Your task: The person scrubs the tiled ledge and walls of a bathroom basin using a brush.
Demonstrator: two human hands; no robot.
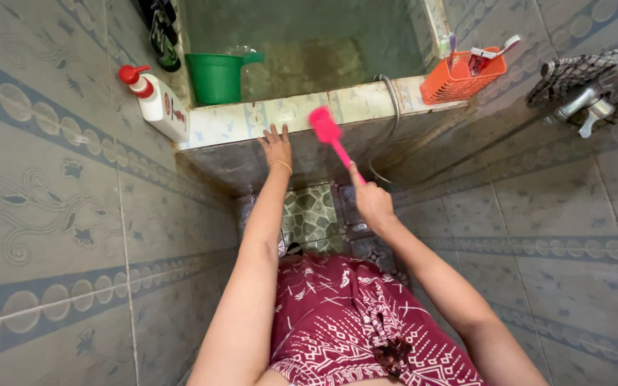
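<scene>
Brush [329, 133], pink with a long handle, is up in front of the tank wall [252, 161], its head level with the tiled ledge [352, 104] and just below the rim. I see my right hand [370, 201] closed around the lower end of the handle, fingers wrapped tight, with the brush angling up and to the left from the fist. My left hand [277, 145] is open and holds nothing; its fingers are spread and rest on the edge of the ledge, with a thin bracelet at the wrist. The two hands are near each other, the brush head between them and slightly higher.

Behind the ledge I can see the tank itself, filled with greenish water [309, 43]. A green dipper [217, 76] sits at the left end of the rim, and a white bottle [159, 104] with a red pump stands just beside it at the ledge's corner against the wall. At the right end an orange basket [459, 80] holds toothbrushes. A hose [393, 118] drops over the ledge near the brush. A tap [586, 106] juts from the right wall with a checked cloth [581, 71] draped over it. Below my arms I see maroon patterned fabric [352, 322] and a patch of green floor tile [312, 214].
</scene>
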